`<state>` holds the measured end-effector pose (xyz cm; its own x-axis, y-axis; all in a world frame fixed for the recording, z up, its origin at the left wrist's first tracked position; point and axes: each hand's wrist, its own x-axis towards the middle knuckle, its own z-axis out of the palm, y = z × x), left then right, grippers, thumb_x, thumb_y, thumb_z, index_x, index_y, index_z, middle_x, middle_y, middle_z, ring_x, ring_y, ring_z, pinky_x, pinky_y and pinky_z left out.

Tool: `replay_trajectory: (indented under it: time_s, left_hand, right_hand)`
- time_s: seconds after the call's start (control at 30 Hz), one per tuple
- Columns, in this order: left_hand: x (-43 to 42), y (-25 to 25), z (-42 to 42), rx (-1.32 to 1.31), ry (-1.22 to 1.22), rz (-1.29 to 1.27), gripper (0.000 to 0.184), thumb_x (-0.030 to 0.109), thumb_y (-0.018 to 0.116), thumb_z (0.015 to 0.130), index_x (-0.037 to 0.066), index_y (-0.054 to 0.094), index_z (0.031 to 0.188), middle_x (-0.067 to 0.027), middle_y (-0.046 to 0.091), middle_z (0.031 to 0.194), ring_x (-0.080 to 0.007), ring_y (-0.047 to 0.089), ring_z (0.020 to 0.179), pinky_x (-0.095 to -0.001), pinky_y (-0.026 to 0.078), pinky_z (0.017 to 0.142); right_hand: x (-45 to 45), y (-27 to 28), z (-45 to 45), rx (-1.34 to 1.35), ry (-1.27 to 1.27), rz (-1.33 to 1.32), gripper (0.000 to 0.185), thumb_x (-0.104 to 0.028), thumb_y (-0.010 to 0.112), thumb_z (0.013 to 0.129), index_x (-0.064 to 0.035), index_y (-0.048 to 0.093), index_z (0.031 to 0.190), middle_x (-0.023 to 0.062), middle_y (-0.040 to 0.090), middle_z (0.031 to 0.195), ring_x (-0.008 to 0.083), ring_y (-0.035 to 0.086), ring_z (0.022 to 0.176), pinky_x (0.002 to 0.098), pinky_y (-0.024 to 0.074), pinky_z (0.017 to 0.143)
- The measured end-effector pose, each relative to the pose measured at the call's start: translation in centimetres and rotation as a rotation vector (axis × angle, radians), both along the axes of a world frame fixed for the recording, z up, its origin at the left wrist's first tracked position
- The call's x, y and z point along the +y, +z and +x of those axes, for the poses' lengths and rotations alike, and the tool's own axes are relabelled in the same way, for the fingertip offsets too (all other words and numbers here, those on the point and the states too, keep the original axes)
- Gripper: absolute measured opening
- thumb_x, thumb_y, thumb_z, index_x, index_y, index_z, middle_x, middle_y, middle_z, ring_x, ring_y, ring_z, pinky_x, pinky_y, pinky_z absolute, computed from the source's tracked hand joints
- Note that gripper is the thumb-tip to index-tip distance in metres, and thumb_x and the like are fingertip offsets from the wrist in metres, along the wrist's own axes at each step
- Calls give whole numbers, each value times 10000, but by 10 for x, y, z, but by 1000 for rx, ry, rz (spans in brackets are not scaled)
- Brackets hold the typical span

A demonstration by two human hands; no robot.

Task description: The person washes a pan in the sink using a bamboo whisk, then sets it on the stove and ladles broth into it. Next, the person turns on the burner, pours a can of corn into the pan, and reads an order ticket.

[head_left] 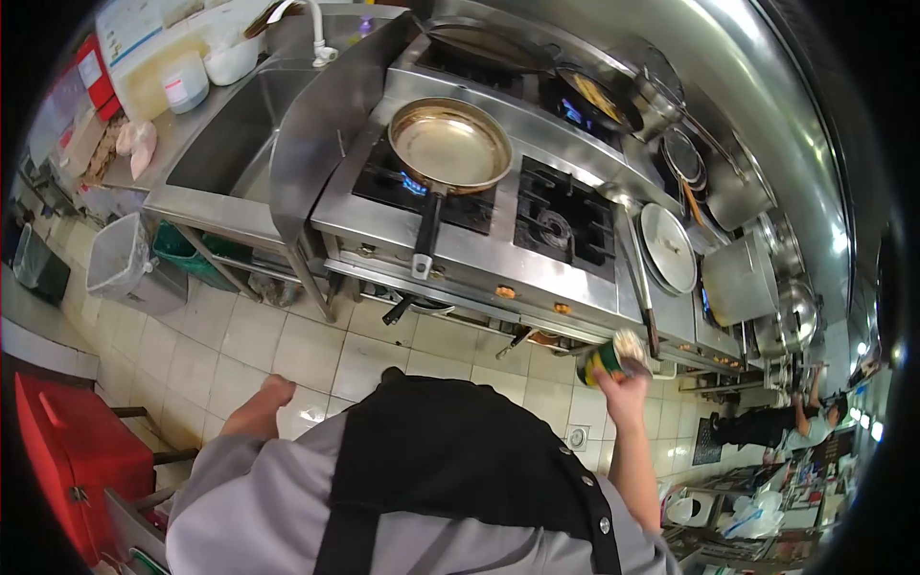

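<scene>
My right hand point(625, 385) is closed around a green-and-yellow can point(598, 362), held out over the floor in front of the stove's right part. Something pale shows at the can's upper end, too small to make out. My left hand point(278, 389) hangs over the floor tiles, touching nothing that I can see; its fingers are mostly hidden. Ahead, a wide frying pan point(450, 144) sits on a lit front burner, its black handle point(428, 235) pointing toward me. A thin shiny layer covers the pan's bottom.
A second front burner point(554, 228) is right of the pan. Behind it, a dark pan point(599, 99) holds yellowish food over a flame. A long-handled ladle point(640, 264), round lids point(668, 247) and a large pot point(740, 280) stand right. Left are a sink point(235, 134) and bin point(134, 264). Another person point(786, 425) stands far right.
</scene>
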<state>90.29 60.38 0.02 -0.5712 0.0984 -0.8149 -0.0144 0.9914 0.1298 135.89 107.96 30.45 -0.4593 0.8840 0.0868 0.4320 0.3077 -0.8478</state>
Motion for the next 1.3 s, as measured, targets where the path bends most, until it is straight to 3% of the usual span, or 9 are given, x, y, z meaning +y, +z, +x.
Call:
replay_trajectory:
  time_s: [0.17,0.23,0.3,0.33,0.43,0.53,0.77,1.07,1.3]
  left_hand:
    - [-59,-43,-20,226,116,55,444,389,555,885,1,690,717,-215,707,828,-394,679,856,-481,525,786]
    - [-39,-36,-20,395,-482,389,422,385,558,902,-2,698,810,-236,701,909,-435,660,855,-510,509,774]
    - [44,45,-5,265,-41,563,373,348,589,900,-10,691,913,-233,699,920,-396,673,807,-477,521,753]
    - [92,110,9,237,94,761,362,314,580,925,-27,681,990,-130,669,748,-195,659,697,-355,523,674]
    - [198,168,10,-285,242,1063,515,495,567,960,62,570,1239,-102,654,1162,-204,655,910,-349,521,724]
    - [271,254,15,-844,383,1190,477,477,552,977,52,557,1196,-133,641,1234,-210,652,972,-367,503,836]
    - [311,295,6,-535,423,1104,266,232,600,972,49,580,1164,-21,586,794,-131,570,631,-254,434,530]
    - [282,310,-21,-489,531,1189,213,240,638,939,47,585,1010,10,537,695,-86,464,535,-241,322,453]
    - [272,304,-28,-395,379,1137,201,251,623,953,65,595,1023,-5,590,735,-93,533,586,-245,391,507]
  right_hand:
    - [63,52,-179,-102,247,50,670,-201,840,676,-17,533,1243,105,643,1159,202,630,1016,330,502,913]
    - [95,56,-232,-180,328,177,708,-259,847,659,-14,531,1243,123,660,1149,225,648,1017,345,505,915]
    - [117,65,-279,-292,375,244,749,-329,839,644,-1,526,1241,158,672,1129,272,659,1022,360,506,917]
    - [130,64,-301,-331,405,246,774,-369,832,635,8,524,1238,182,676,1117,304,663,1024,369,506,919]
    - [156,67,-357,-606,458,363,875,-474,786,603,56,513,1244,241,669,1116,345,650,1069,385,502,937]
    - [161,79,-396,-750,570,349,919,-475,778,587,64,506,1279,250,662,1134,347,641,1093,376,498,948]
    - [195,77,-451,-750,711,418,954,-466,766,564,43,509,1328,242,651,1176,328,635,1109,349,489,958]
    - [204,99,-475,-583,877,243,778,-339,791,620,-47,543,1298,159,669,1110,274,631,1058,358,482,934]
    - [223,102,-475,-419,806,-323,506,-344,736,783,-132,589,1219,-11,618,860,61,546,622,243,384,467]
